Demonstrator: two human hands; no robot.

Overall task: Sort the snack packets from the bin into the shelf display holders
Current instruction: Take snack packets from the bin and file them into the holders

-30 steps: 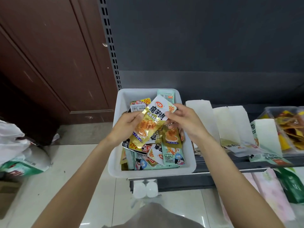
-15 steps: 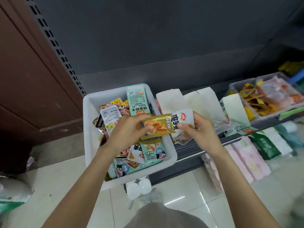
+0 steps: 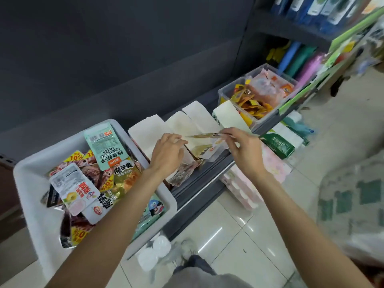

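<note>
Bin (image 3: 31, 204) of packets (image 3: 108, 148) stands left; 4 holders (image 3: 145, 132) line the shelf (image 3: 199, 183) beside it, a tub (image 3: 228, 90) rightmost.

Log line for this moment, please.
step: placing packet | right hand: pinches packet | left hand: at holders | bin: still full

Right-edge shelf goods (image 3: 353, 48) blurred — labels unreadable.
</note>
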